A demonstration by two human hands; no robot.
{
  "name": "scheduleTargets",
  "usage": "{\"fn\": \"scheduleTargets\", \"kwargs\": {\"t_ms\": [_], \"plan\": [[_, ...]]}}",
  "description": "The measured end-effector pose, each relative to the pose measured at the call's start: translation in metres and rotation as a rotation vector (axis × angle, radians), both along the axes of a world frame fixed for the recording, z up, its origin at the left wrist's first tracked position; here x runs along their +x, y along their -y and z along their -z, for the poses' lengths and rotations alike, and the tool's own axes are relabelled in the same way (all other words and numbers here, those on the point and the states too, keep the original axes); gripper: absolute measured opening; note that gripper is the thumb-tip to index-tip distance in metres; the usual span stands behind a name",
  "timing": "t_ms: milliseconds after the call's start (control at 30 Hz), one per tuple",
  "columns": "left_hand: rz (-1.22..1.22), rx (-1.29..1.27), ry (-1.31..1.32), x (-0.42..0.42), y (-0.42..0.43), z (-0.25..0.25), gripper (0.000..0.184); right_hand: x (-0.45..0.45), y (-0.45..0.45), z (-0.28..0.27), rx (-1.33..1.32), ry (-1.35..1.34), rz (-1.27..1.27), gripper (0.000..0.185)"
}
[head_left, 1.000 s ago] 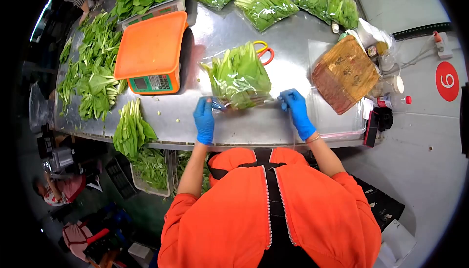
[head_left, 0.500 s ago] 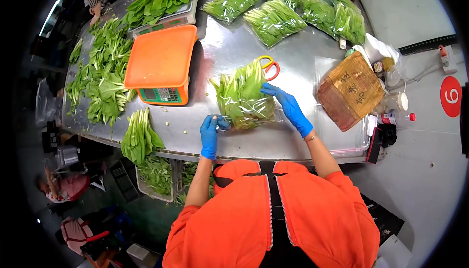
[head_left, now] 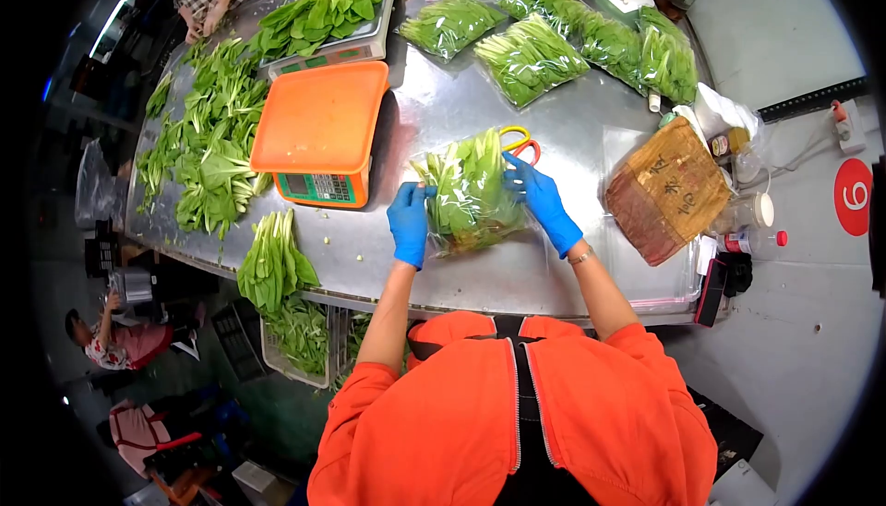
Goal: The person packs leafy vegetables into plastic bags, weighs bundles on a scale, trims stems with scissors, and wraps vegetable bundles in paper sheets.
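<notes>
A clear plastic bag of leafy greens (head_left: 469, 194) lies on the metal table in front of me, its leafy end towards me. My left hand (head_left: 409, 222), in a blue glove, grips the bag's left side, fingertips at its edge. On the opposite side my right hand (head_left: 546, 203), also gloved in blue, holds the bag's right edge; the plastic partly hides its fingertips. Just past the bag's far right corner lie scissors (head_left: 519, 140) with one yellow and one red handle loop; their blades are hidden.
An orange scale (head_left: 320, 123) stands left of the bag, loose greens (head_left: 217, 151) beyond it. Another scale (head_left: 341, 49) bears more greens. Several filled bags (head_left: 533, 61) lie at the back. A marked brown cardboard piece (head_left: 666, 190) is at right. A co-worker's hands (head_left: 205, 24) are far left.
My left hand has moved up from the bag's near left corner to its left side. My right hand has closed in on the right edge. The view has shifted slightly.
</notes>
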State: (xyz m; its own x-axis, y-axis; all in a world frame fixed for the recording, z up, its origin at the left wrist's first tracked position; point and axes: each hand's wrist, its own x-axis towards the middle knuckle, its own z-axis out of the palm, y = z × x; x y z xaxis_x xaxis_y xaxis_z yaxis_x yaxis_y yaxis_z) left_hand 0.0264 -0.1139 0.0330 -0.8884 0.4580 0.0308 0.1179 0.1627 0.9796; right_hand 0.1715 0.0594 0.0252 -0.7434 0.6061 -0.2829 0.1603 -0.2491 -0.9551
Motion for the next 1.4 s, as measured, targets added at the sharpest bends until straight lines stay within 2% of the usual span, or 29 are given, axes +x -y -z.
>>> {"fn": "scheduleTargets", "kwargs": {"t_ms": [67, 133, 200, 233, 333, 400, 467, 533, 567, 667, 733, 800, 867, 933, 1000, 1033, 1067, 1100, 1133, 1200, 1233, 1267, 1333, 1367, 1400], "plan": [[-0.090, 0.055, 0.189, -0.003, -0.005, 0.006, 0.020, -0.006, -0.003, -0.001, -0.011, 0.077, 0.034, 0.041], [-0.085, 0.056, 0.240, -0.017, -0.001, 0.040, 0.019, -0.013, -0.006, -0.003, -0.022, 0.153, 0.064, 0.042], [-0.084, 0.057, 0.290, -0.022, -0.002, 0.047, 0.019, -0.021, -0.009, -0.001, 0.381, 0.343, 0.012, 0.043], [-0.111, 0.038, 0.355, -0.020, -0.005, 0.043, 0.019, -0.026, -0.010, 0.012, 0.754, 0.423, 0.017, 0.044], [-0.161, 0.030, 0.470, -0.023, -0.011, 0.048, 0.022, -0.034, -0.007, 0.040, 0.913, 0.491, -0.011, 0.044], [-0.092, -0.445, -0.128, -0.021, -0.014, 0.050, 0.025, -0.040, -0.003, 0.045, 1.006, 0.560, -0.001, 0.043], [-0.056, -0.526, -0.209, -0.025, -0.015, 0.058, 0.027, -0.042, 0.001, 0.032, 1.047, 0.701, -0.018, 0.043], [-0.018, -0.751, -0.225, -0.024, -0.022, 0.047, 0.027, -0.041, -0.007, 0.026, 1.019, 0.705, -0.033, 0.042], [0.002, -0.781, -0.230, -0.026, -0.022, 0.047, 0.026, -0.037, -0.011, 0.024, 0.982, 0.716, -0.062, 0.041], [0.015, -0.745, -0.332, -0.027, -0.019, 0.048, 0.024, -0.021, -0.023, 0.035, 0.968, 0.757, 0.018, 0.039], [0.006, -0.728, -0.330, -0.028, -0.018, 0.045, 0.023, -0.003, -0.032, 0.034, 0.881, 0.751, 0.199, 0.033], [0.006, -0.717, -0.316, -0.027, -0.019, 0.045, 0.023, 0.010, -0.032, 0.014, 0.899, 0.621, 0.455, 0.023], [0.003, -0.720, -0.315, -0.027, -0.019, 0.046, 0.021, 0.014, -0.014, -0.011, 0.819, 0.252, 0.507, 0.025], [0.004, -0.724, -0.305, -0.025, -0.020, 0.042, 0.022, 0.004, 0.017, -0.036, 0.719, 0.045, 0.227, 0.033], [0.002, -0.730, -0.306, -0.026, -0.018, 0.043, 0.024, -0.018, 0.037, -0.039, 0.956, 0.108, -0.010, 0.044], [0.045, -0.686, -0.335, -0.026, -0.019, 0.049, 0.023, -0.029, 0.040, -0.021, 1.072, 0.196, -0.079, 0.052], [0.081, -0.644, -0.373, -0.029, -0.019, 0.055, 0.023, -0.037, 0.042, -0.007, 0.947, 0.255, -0.114, 0.055], [0.168, -0.629, -0.241, -0.026, -0.014, 0.064, 0.023, -0.037, 0.037, 0.005, 0.762, 0.172, -0.226, 0.055], [0.047, -0.602, -0.277, -0.026, -0.019, 0.086, 0.022, -0.042, 0.039, 0.022, 0.938, 0.139, -0.117, 0.055], [0.075, -0.839, -0.585, -0.035, -0.024, 0.094, 0.027, -0.049, 0.037, 0.014, 0.879, 0.065, -0.031, 0.058], [0.124, -0.728, -0.429, -0.033, -0.022, 0.084, 0.026, -0.046, 0.030, 0.036, 0.769, 0.190, 0.066, 0.057], [0.038, -0.650, -0.398, -0.025, -0.020, 0.066, 0.023, -0.037, 0.025, 0.015, 0.606, 0.190, 0.027, 0.055], [-0.023, -0.570, -0.368, -0.028, -0.024, 0.072, 0.022, -0.037, 0.013, 0.044, 0.740, 0.340, 0.096, 0.051], [-0.036, -0.552, -0.383, -0.032, -0.026, 0.073, 0.022, -0.039, 0.010, 0.031, 0.568, 0.359, 0.030, 0.053], [0.021, -0.523, -0.221, -0.037, -0.027, 0.076, 0.022, -0.037, 0.011, 0.016, 0.388, 0.385, -0.037, 0.055]]}}
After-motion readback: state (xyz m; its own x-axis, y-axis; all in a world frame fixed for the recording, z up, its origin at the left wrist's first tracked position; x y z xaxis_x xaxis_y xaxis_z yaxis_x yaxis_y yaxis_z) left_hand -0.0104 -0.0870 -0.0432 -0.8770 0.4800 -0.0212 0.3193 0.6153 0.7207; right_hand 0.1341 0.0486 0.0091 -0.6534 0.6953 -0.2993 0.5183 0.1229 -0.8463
